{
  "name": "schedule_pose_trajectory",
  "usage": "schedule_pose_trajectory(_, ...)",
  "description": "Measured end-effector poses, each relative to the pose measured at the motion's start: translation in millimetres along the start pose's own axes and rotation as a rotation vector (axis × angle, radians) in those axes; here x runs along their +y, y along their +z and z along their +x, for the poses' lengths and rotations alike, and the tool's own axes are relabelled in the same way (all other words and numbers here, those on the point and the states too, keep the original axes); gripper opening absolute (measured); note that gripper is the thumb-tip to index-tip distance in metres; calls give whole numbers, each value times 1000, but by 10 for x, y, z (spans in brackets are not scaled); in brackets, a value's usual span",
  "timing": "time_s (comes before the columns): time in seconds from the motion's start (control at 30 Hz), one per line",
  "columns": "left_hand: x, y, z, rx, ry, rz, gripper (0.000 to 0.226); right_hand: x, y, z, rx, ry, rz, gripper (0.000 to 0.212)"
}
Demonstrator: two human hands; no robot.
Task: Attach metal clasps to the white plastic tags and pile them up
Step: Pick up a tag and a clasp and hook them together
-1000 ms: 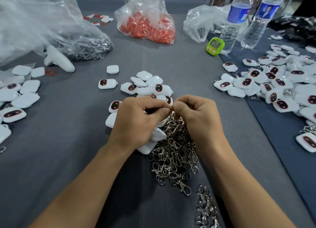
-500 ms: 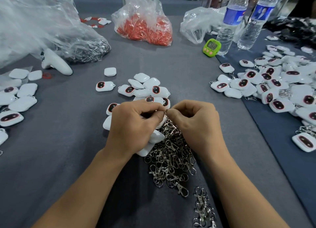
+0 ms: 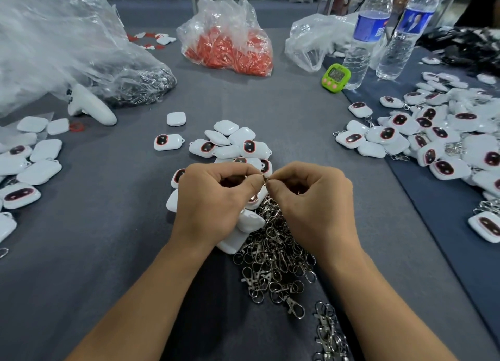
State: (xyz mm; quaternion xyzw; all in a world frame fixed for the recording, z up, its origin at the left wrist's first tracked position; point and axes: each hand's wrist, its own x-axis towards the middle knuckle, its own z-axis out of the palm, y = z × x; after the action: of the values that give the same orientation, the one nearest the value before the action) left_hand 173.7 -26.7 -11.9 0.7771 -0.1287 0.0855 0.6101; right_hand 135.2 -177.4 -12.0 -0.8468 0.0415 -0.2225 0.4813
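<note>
My left hand (image 3: 213,203) curls round a white plastic tag (image 3: 254,198), mostly hidden under its fingers. My right hand (image 3: 311,201) pinches a small metal clasp (image 3: 266,178) where the two thumbs meet. Both hands hover over a heap of loose metal clasps (image 3: 273,257) on the grey table (image 3: 108,252). Just beyond the hands lies a cluster of white tags (image 3: 230,144), some showing a dark oval with a red rim. A bigger pile of tags with clasps on them (image 3: 433,136) spreads at the right.
More white tags (image 3: 29,165) lie at the left edge. Clear plastic bags (image 3: 54,49) sit back left, a bag of red parts (image 3: 230,46) back centre. Two water bottles (image 3: 365,35) and a green timer (image 3: 335,77) stand back right. A white controller (image 3: 89,107) lies left.
Both hands have stayed together over the clasp heap, working tag and clasp at the fingertips. The whole view has shifted slightly as my head moved; nothing on the table was picked up or dropped.
</note>
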Motion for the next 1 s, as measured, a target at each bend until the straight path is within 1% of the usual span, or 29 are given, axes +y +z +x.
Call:
schedule_pose_trajectory(0.07, -2, 2, 7, 4, -7, -16, 14, -16, 2, -2, 26, -31, -19, 15)
schedule_pose_trajectory(0.1, -5, 1, 15, -1, -18, -47, 16, -19, 3, -1, 21, -29, 11, 12)
schedule_pose_trajectory(0.17, -3, -6, 37, -29, -62, -163, 17, -24, 4, 5, -38, 43, 158, 6)
schedule_pose_trajectory(0.23, 12, -22, 50, -88, -95, -258, 15, -33, -11, 13, -87, 111, 251, 11)
schedule_pose_trajectory(0.27, 15, -31, 52, -113, -92, -260, 16, -34, -15, 14, -101, 119, 253, 13)
schedule_pose_trajectory(0.37, -5, -56, 58, -118, -34, -126, 22, -19, -8, -2, -102, 102, 174, 9)
schedule_pose_trajectory(0.43, -21, -60, 51, -100, 14, -26, 24, -4, -2, -7, -95, 103, 84, 10)
schedule_pose_trajectory(0.5, -27, -52, 37, -87, 55, 35, 27, 13, 4, 16, -118, 143, 45, 13)
schedule_pose_trajectory(0.53, -30, -46, 33, -90, 68, 49, 29, 14, -3, 35, -153, 183, 70, 13)
schedule_pose_trajectory(0.6, -37, -39, 33, -116, 69, 37, 30, 7, -52, 74, -262, 281, 211, 13)
schedule_pose_trajectory(0.67, -41, -38, 45, -147, 46, -2, 28, 18, -133, 114, -375, 370, 421, 9)
schedule_pose_trajectory(0.73, -41, -36, 52, -160, 33, -15, 28, 16, -195, 139, -438, 421, 549, 6)
schedule_pose_trajectory(0.8, -29, -35, 41, -152, 35, -11, 28, 3, -207, 149, -406, 459, 581, 16)
schedule_pose_trajectory(0.9, 3, -34, 1, -107, 73, 20, 24, -29, -146, 134, -290, 497, 610, 29)
schedule_pose_trajectory(1.0, 47, 10, -68, -69, 149, 86, 12, -61, -82, 102, -206, 531, 670, 29)
